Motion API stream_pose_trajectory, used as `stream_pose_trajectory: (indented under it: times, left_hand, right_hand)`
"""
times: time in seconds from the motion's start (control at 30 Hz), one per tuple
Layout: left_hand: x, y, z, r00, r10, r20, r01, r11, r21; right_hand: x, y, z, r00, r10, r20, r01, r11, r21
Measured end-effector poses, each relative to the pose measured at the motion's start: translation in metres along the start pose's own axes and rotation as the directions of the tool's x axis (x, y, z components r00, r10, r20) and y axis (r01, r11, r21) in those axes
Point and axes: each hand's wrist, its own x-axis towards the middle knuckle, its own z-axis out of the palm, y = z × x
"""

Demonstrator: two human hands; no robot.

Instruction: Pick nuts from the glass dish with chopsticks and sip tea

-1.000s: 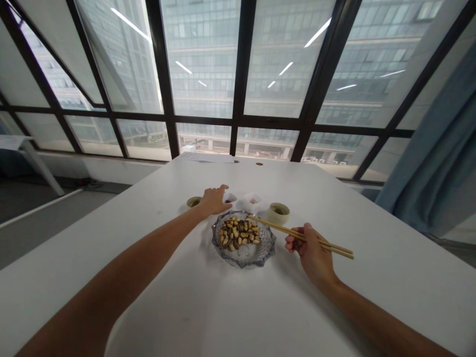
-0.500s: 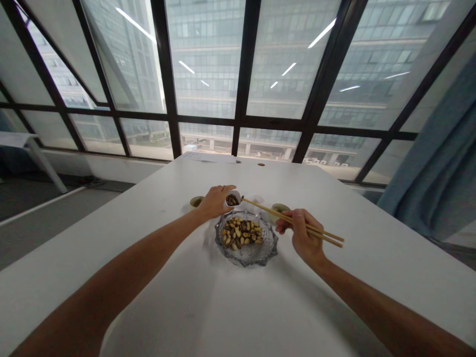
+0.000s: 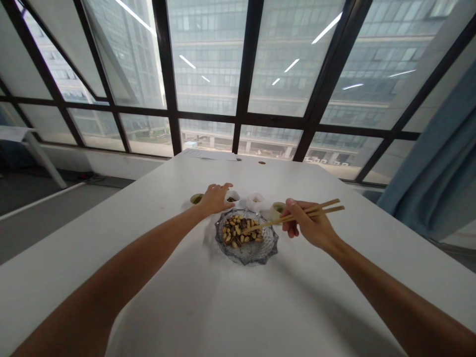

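My right hand point(image 3: 307, 220) is closed around a pair of wooden chopsticks point(image 3: 273, 221). Their tips reach into the nuts and dark seeds point(image 3: 238, 233) heaped in a scalloped glass bowl point(image 3: 256, 258). Behind the bowl, a small white cup point(image 3: 237, 202) with dark seeds in it stands on the table. My left hand point(image 3: 215, 198) is at this cup's left side, thumb and fingers spread, with the fingertips at its rim; whether they touch is hard to tell.
A second white cup point(image 3: 255, 201) with a little pale content stands beside the first. Greenish cups flank the row, one on the left point(image 3: 196, 199) and one on the right point(image 3: 277, 210). Papers point(image 3: 210, 155) lie at the white table's far end, before the windows.
The chopstick tips have moved from the seed cup down into the glass bowl. The seed cup has gone from tilted towards me to level, and my left fingers have loosened around it.
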Motion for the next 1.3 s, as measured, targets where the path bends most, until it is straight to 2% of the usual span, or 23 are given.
stream_pose_trajectory:
  times: [0.1,0.17,0.23,0.4,0.57,0.7,0.87,1.1,1.3]
  left_hand:
    - [0.001,-0.003,-0.002,0.999,-0.029,0.031,0.029,0.999,0.02]
    - [-0.002,-0.008,-0.002,0.999,-0.035,0.019,0.035,0.999,0.022]
    - [-0.01,-0.015,-0.003,0.999,-0.032,-0.039,0.032,1.0,0.0]
    - [-0.048,-0.037,-0.002,0.957,-0.082,-0.277,0.05,0.991,-0.123]
    - [-0.073,-0.047,0.008,0.893,-0.229,-0.388,0.147,0.962,-0.231]
    - [-0.073,-0.05,0.018,0.86,-0.347,-0.374,0.217,0.912,-0.349]
    - [-0.072,-0.051,0.023,0.85,-0.423,-0.316,0.266,0.86,-0.435]
    - [-0.073,-0.051,0.024,0.852,-0.427,-0.301,0.263,0.848,-0.46]
    - [-0.074,-0.053,0.025,0.856,-0.41,-0.315,0.25,0.861,-0.442]
  right_hand:
    - [-0.011,-0.001,0.001,0.986,0.083,0.141,-0.08,0.996,-0.029]
    - [-0.013,0.003,0.004,0.98,0.079,0.181,-0.075,0.997,-0.032]
    - [-0.013,0.007,0.006,0.989,0.038,0.146,-0.034,0.999,-0.026]
    - [-0.008,0.01,-0.001,0.993,-0.048,-0.104,0.049,0.999,0.01]
    - [-0.01,0.012,-0.001,0.995,-0.032,-0.097,0.029,0.999,-0.029]
    - [-0.012,0.013,0.0,0.99,-0.041,-0.132,0.036,0.999,-0.038]
    - [-0.012,0.013,0.0,0.988,-0.034,-0.15,0.028,0.999,-0.043]
    - [-0.014,0.012,0.006,0.991,-0.025,-0.134,0.022,1.0,-0.018]
    - [-0.016,0.018,0.005,0.993,-0.045,-0.108,0.033,0.993,-0.111]
